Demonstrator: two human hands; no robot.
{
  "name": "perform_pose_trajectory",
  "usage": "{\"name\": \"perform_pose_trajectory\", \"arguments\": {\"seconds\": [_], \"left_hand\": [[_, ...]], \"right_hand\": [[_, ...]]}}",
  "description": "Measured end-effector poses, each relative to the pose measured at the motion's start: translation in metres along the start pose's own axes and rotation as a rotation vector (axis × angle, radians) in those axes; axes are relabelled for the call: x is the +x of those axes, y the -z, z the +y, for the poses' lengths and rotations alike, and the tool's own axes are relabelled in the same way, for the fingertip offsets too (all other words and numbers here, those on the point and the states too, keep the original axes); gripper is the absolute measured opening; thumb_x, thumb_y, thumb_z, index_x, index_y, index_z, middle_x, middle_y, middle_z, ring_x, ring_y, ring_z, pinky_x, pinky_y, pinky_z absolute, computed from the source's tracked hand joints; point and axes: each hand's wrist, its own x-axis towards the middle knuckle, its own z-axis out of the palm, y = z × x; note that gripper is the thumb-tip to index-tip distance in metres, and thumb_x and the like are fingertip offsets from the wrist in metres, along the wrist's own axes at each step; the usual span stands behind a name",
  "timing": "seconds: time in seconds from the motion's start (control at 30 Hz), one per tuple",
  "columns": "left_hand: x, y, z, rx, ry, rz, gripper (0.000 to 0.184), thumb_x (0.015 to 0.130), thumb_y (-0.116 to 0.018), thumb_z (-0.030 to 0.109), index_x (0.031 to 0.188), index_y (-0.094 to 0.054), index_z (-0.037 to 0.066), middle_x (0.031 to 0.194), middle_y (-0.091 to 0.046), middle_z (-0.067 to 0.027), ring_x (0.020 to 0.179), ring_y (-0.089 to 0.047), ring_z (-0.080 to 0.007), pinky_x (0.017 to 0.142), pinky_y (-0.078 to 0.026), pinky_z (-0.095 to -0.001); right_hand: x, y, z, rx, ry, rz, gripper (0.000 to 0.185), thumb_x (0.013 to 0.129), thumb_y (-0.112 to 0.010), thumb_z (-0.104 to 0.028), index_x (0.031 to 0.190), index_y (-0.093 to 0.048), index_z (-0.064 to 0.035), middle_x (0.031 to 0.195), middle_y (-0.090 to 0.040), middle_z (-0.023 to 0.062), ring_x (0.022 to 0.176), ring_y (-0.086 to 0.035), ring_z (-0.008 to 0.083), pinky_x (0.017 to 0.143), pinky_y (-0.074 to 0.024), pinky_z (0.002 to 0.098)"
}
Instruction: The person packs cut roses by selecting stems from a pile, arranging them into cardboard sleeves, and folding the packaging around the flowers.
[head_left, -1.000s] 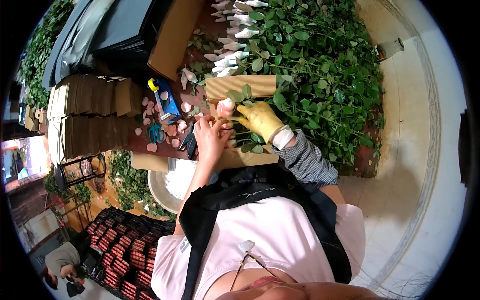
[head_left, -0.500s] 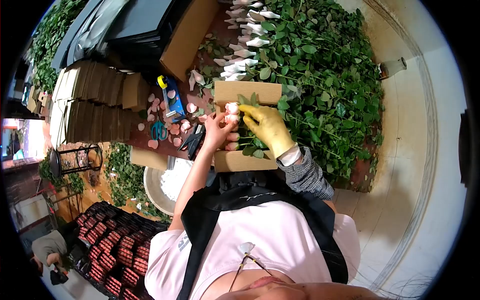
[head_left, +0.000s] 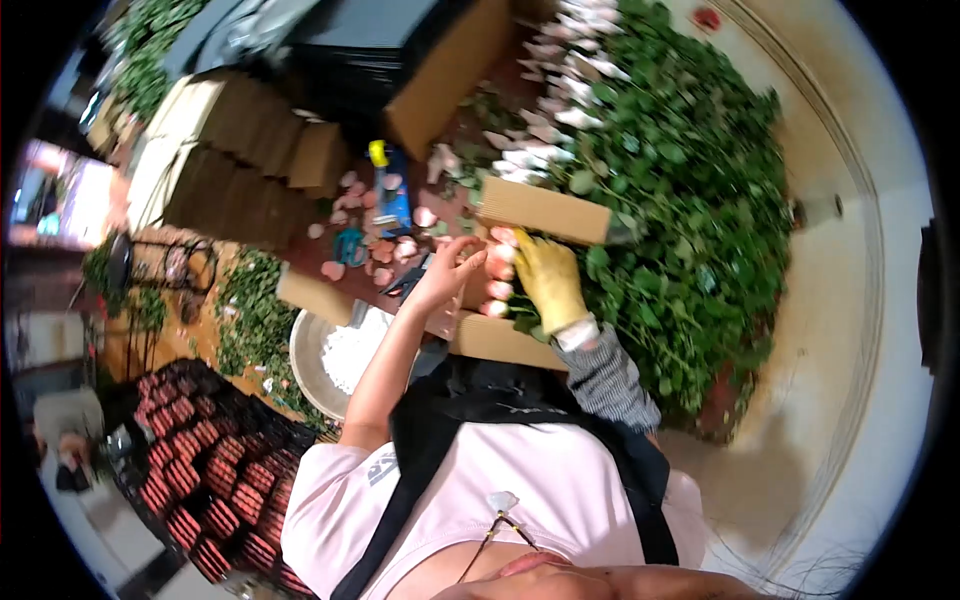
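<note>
Several pink roses [head_left: 498, 290] lie in a row between the two flaps of a corrugated cardboard wrap [head_left: 545, 210]. My bare left hand [head_left: 445, 277] is just left of the rose heads, thumb and fingers apart with nothing seen between them. On the stem side, my right hand [head_left: 550, 282] wears a yellow glove. Its fingers are bent around the neck of the uppermost rose [head_left: 503, 237]; the fingertips are partly hidden and blurred. Green leaves show under the glove.
Leafy rose stems [head_left: 690, 220] pile up on the right, beside white-wrapped heads [head_left: 540, 150]. Left lie a blue tape dispenser [head_left: 394, 195], teal scissors [head_left: 349, 246], loose petals and cardboard stacks [head_left: 230, 160]. A tub [head_left: 325, 365] with white material stands below. Black-and-red packs [head_left: 215, 460] lie lower left.
The view has shifted, with the table things now farther right and lower. My left hand has drawn back leftward from the rose heads and its fingers have opened. My gloved hand stays at the top rose.
</note>
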Motion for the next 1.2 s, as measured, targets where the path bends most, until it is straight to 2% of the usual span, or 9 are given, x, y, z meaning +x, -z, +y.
{"name": "perform_pose_trajectory", "arguments": {"seconds": [0.13, 0.27, 0.4, 0.6, 0.77, 0.97, 1.03, 1.13, 1.2], "left_hand": [[-0.009, 0.105, 0.016, 0.007, 0.058, 0.314, 0.029, 0.096, -0.064, 0.023, 0.112, -0.068, -0.001, 0.095, -0.073, -0.0102, 0.088, -0.067, -0.0164, 0.081, -0.053, -0.0312], [0.039, 0.223, 0.01, 0.76, -0.188, 0.923, 0.026, 0.095, -0.065, 0.022, 0.113, -0.069, 0.004, 0.116, -0.068, -0.0187, 0.101, -0.067, -0.0363, 0.085, -0.054, -0.0421], [0.122, 0.298, -0.079, 1.142, 0.332, 0.683, 0.076, 0.087, -0.072, 0.045, 0.141, -0.046, -0.001, 0.121, -0.064, -0.0251, 0.108, -0.063, -0.0386, 0.091, -0.052, -0.0454], [0.127, 0.315, -0.115, 1.008, 0.264, 0.742, 0.094, 0.08, -0.08, 0.039, 0.149, -0.029, -0.001, 0.123, -0.059, -0.0337, 0.104, -0.064, -0.0447, 0.089, -0.054, -0.0505], [0.043, 0.234, 0.009, 0.685, 0.099, 0.83, 0.109, 0.078, -0.083, 0.04, 0.156, -0.014, 0.004, 0.128, -0.047, -0.0424, 0.111, -0.058, -0.0479, 0.094, -0.052, -0.049], [-0.026, 0.068, 0.078, -0.112, 0.065, 0.139, 0.049, 0.096, -0.061, 0.013, 0.141, -0.046, 0.004, 0.121, -0.064, -0.0129, 0.11, -0.062, -0.022, 0.097, -0.05, -0.0384], [-0.027, 0.016, 0.02, 0.33, -0.201, 0.112, 0.047, 0.096, -0.065, 0.022, 0.135, -0.05, 0.001, 0.125, -0.063, -0.0219, 0.112, -0.064, -0.0268, 0.09, -0.05, -0.0372], [-0.029, -0.017, 0.041, 0.448, 0.092, -0.088, 0.07, 0.087, -0.078, 0.033, 0.138, -0.048, -0.005, 0.116, -0.063, -0.0252, 0.105, -0.064, -0.0333, 0.085, -0.052, -0.0379], [-0.021, -0.019, 0.036, 0.827, -0.299, 0.008, 0.077, 0.078, -0.082, 0.036, 0.136, -0.048, -0.002, 0.113, -0.06, -0.0252, 0.104, -0.061, -0.0394, 0.085, -0.049, -0.0448]], "right_hand": [[-0.009, 0.019, -0.008, 0.162, -0.03, 0.068, 0.04, 0.087, -0.065, -0.016, 0.125, -0.06, -0.0053, 0.103, -0.069, 0.0172, 0.092, -0.066, 0.0354, 0.079, -0.053, 0.0461], [-0.023, 0.055, -0.02, 0.263, -0.013, 0.146, 0.041, 0.088, -0.064, -0.01, 0.127, -0.06, 0.0003, 0.116, -0.067, 0.0218, 0.102, -0.064, 0.0396, 0.09, -0.0509, 0.0466], [-0.032, 0.066, -0.027, 0.349, -0.031, 0.232, 0.039, 0.088, -0.063, -0.008, 0.126, -0.06, 0.0017, 0.116, -0.066, 0.0224, 0.105, -0.063, 0.0401, 0.092, -0.0503, 0.0464], [-0.05, 0.074, -0.018, 0.314, -0.108, 0.302, 0.04, 0.086, -0.064, -0.007, 0.125, -0.06, 0.0004, 0.114, -0.067, 0.0203, 0.103, -0.063, 0.0388, 0.09, -0.0511, 0.0456], [-0.064, 0.085, -0.016, 0.324, -0.174, 0.341, 0.039, 0.087, -0.064, -0.007, 0.126, -0.061, -0.0015, 0.114, -0.067, 0.0197, 0.102, -0.064, 0.0387, 0.089, -0.0515, 0.045], [-0.079, 0.044, -0.022, 1.391, -0.294, 0.067, 0.051, 0.099, -0.064, -0.027, 0.143, -0.049, -0.0042, 0.132, -0.062, 0.014, 0.124, -0.056, 0.0185, 0.1, -0.0479, 0.0315], [-0.058, 0.052, -0.028, 1.389, -0.516, -0.079, 0.057, 0.095, -0.069, -0.028, 0.141, -0.049, -0.0005, 0.119, -0.067, 0.0131, 0.104, -0.063, 0.0154, 0.087, -0.0517, 0.0278], [-0.048, 0.002, -0.002, 1.16, -0.785, -0.056, 0.04, 0.09, -0.073, -0.02, 0.122, -0.063, 0.0023, 0.095, -0.071, 0.0091, 0.077, -0.063, 0.0134, 0.071, -0.0527, 0.0271], [-0.043, -0.003, 0.007, 1.078, -0.839, -0.134, 0.036, 0.09, -0.072, -0.023, 0.116, -0.067, 0.0005, 0.093, -0.073, 0.0116, 0.077, -0.068, 0.0204, 0.073, -0.0546, 0.0328]]}}
